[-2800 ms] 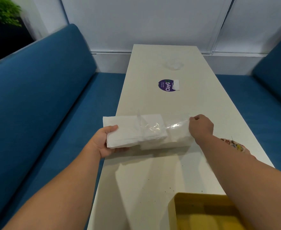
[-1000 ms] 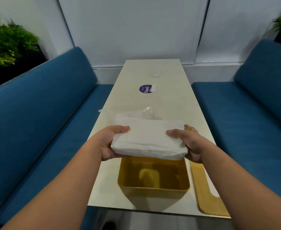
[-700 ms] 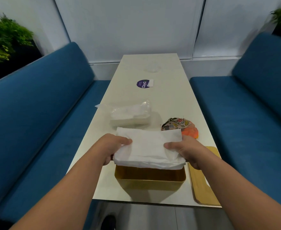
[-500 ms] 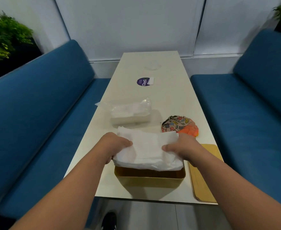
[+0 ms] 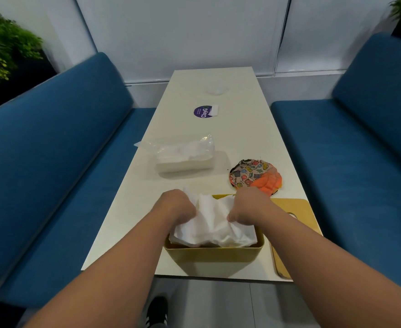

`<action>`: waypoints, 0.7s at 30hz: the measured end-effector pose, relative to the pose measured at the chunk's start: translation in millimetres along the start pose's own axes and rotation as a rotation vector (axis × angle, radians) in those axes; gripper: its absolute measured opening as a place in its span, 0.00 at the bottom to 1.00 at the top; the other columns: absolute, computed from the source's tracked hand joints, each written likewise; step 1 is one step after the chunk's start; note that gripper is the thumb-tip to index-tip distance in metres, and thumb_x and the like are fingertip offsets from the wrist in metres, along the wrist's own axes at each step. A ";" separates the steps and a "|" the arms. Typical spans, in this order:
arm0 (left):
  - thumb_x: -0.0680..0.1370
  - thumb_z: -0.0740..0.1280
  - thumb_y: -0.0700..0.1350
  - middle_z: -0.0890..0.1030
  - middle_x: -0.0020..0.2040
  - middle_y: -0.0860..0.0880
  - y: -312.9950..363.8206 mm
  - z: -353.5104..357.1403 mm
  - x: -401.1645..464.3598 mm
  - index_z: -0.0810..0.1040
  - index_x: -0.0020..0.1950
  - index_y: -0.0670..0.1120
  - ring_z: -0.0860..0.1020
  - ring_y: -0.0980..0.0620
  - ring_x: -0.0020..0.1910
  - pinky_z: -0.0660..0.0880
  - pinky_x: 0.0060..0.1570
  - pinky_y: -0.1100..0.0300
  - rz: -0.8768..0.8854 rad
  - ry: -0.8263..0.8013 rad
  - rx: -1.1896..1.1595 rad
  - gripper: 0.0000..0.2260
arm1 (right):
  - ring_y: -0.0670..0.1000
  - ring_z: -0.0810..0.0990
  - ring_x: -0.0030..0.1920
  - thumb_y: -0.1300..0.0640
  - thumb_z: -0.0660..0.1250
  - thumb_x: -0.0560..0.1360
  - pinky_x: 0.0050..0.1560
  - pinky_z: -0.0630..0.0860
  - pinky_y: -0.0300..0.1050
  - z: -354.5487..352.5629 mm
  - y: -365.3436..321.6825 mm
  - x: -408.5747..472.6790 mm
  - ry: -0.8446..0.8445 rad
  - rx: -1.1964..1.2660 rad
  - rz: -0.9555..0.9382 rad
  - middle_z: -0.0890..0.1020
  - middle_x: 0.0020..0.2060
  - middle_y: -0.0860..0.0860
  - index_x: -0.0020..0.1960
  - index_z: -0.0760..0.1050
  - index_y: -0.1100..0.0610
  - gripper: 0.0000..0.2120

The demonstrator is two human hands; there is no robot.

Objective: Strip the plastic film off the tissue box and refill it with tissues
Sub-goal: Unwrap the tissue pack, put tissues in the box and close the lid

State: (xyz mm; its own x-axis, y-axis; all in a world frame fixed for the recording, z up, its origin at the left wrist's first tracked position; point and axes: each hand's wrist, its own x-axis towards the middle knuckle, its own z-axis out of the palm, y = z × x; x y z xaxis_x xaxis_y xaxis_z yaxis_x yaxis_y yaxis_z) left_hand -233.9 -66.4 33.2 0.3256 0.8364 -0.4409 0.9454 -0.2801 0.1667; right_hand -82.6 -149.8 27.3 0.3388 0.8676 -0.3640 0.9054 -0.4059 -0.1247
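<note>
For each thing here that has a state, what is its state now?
Yellow tissue box: open, lid off.
White tissue stack: crumpled, partly inside box.
Yellow lid: flat on table, beside box.
Clear plastic pack: torn open, tissues remaining.
Left hand: gripping tissues.
Right hand: gripping tissues.

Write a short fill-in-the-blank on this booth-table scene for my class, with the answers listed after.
1. Both hands press the white tissues into the ____ box.
2. The box's lid lies to its ____.
3. Beyond the box lies a tissue pack in clear ____.

Answers: yellow; right; plastic film
</note>
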 end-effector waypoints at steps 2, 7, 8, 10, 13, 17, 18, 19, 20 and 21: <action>0.77 0.60 0.47 0.72 0.38 0.50 2.3 13.5 2.7 0.74 0.49 0.44 0.73 0.49 0.40 0.71 0.41 0.59 0.028 -0.028 0.102 0.07 | 0.50 0.71 0.33 0.57 0.65 0.73 0.27 0.66 0.40 0.9 -6.6 3.5 -0.031 -0.090 -0.030 0.74 0.34 0.50 0.40 0.75 0.58 0.06; 0.77 0.58 0.40 0.73 0.36 0.47 9.7 27.2 0.5 0.74 0.48 0.42 0.72 0.51 0.33 0.71 0.37 0.58 0.013 -0.132 0.191 0.06 | 0.50 0.71 0.33 0.55 0.68 0.73 0.29 0.68 0.43 7.6 -14.8 9.7 -0.092 -0.247 -0.046 0.71 0.34 0.51 0.35 0.69 0.57 0.12; 0.77 0.58 0.39 0.73 0.36 0.47 10.1 27.5 -0.9 0.75 0.51 0.42 0.72 0.50 0.33 0.72 0.37 0.57 0.012 -0.118 0.172 0.08 | 0.50 0.70 0.34 0.57 0.68 0.73 0.29 0.67 0.43 10.0 -15.3 8.7 -0.057 -0.251 -0.045 0.70 0.34 0.51 0.34 0.67 0.56 0.12; 0.79 0.57 0.41 0.74 0.36 0.47 7.2 30.4 1.3 0.77 0.51 0.41 0.73 0.49 0.35 0.72 0.38 0.57 0.002 -0.049 0.090 0.09 | 0.51 0.68 0.39 0.59 0.67 0.72 0.33 0.66 0.44 14.2 -14.7 6.0 0.053 -0.311 -0.070 0.69 0.35 0.51 0.35 0.65 0.56 0.12; 0.80 0.61 0.47 0.77 0.43 0.46 0.8 28.5 -2.4 0.77 0.53 0.42 0.74 0.48 0.39 0.71 0.40 0.57 -0.036 0.082 0.019 0.11 | 0.53 0.70 0.48 0.51 0.69 0.72 0.42 0.63 0.45 15.8 -10.4 2.3 0.187 -0.378 -0.110 0.75 0.43 0.51 0.43 0.71 0.55 0.10; 0.74 0.70 0.53 0.70 0.37 0.51 -12.3 12.3 -9.4 0.69 0.44 0.47 0.71 0.49 0.38 0.69 0.36 0.58 0.101 0.347 0.119 0.13 | 0.53 0.71 0.52 0.35 0.73 0.65 0.45 0.67 0.46 2.6 9.4 0.3 0.319 -0.135 -0.112 0.75 0.48 0.50 0.53 0.74 0.54 0.27; 0.74 0.69 0.53 0.71 0.39 0.50 -16.5 7.4 -8.3 0.68 0.44 0.47 0.71 0.49 0.39 0.69 0.37 0.57 0.145 0.407 0.125 0.13 | 0.52 0.71 0.53 0.36 0.73 0.65 0.46 0.68 0.46 -1.2 13.3 0.0 0.374 -0.033 -0.120 0.74 0.50 0.50 0.54 0.74 0.54 0.27; 0.74 0.69 0.52 0.73 0.42 0.49 -19.9 4.3 -5.5 0.70 0.46 0.47 0.72 0.48 0.40 0.70 0.38 0.56 0.206 0.443 0.138 0.12 | 0.51 0.71 0.54 0.38 0.74 0.66 0.47 0.68 0.45 -3.3 15.3 0.3 0.401 0.068 -0.140 0.74 0.52 0.49 0.56 0.74 0.53 0.26; 0.75 0.69 0.52 0.74 0.46 0.49 -22.1 3.0 -2.9 0.73 0.50 0.47 0.73 0.48 0.43 0.72 0.41 0.56 0.278 0.434 0.154 0.11 | 0.50 0.70 0.54 0.39 0.74 0.67 0.48 0.68 0.44 -3.8 14.8 0.4 0.374 0.148 -0.170 0.75 0.53 0.49 0.57 0.74 0.52 0.25; 0.74 0.69 0.52 0.75 0.49 0.49 -22.3 3.1 -0.7 0.75 0.54 0.48 0.74 0.48 0.47 0.73 0.44 0.55 0.354 0.379 0.173 0.12 | 0.49 0.70 0.53 0.40 0.75 0.67 0.47 0.68 0.44 -3.3 11.0 -0.5 0.298 0.172 -0.205 0.75 0.53 0.49 0.58 0.75 0.51 0.25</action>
State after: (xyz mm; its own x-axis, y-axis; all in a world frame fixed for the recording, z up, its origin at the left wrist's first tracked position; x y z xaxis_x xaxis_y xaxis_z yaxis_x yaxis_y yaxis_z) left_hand -255.1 -62.2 27.1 0.6264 0.7789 -0.0302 0.7780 -0.6223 0.0859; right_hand -72.0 -153.8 29.2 0.2380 0.9706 -0.0349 0.9144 -0.2360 -0.3290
